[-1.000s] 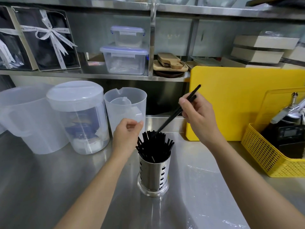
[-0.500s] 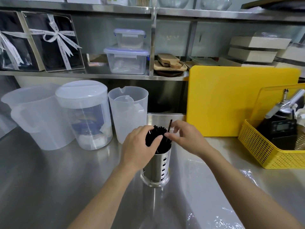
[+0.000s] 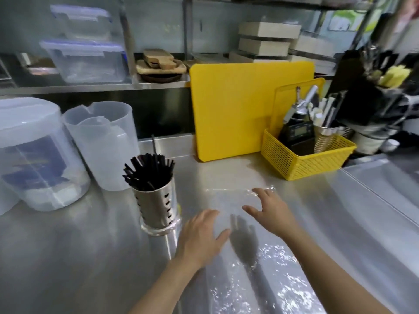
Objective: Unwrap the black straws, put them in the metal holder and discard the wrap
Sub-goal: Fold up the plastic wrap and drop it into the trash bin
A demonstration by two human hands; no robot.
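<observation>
Hands are both over the steel surface point(image 3: 68, 257), empty, with fingers spread. The left hand point(image 3: 200, 236) is just right of the perforated metal holder point(image 3: 157, 206), and the right hand point(image 3: 271, 211) is above a clear plastic wrap point(image 3: 229, 200) that lies flat on the surface; I cannot tell if it touches. The black straws point(image 3: 147, 171) stand upright inside the holder, one higher than the others. Behind, a yellow cutting board point(image 3: 238, 109) leans beside a yellow plastic basket point(image 3: 303, 164).

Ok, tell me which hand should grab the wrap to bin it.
Probably the right hand: open, fingers spread directly over the clear wrap lying flat on the counter. The left hand sits at its near edge.
</observation>
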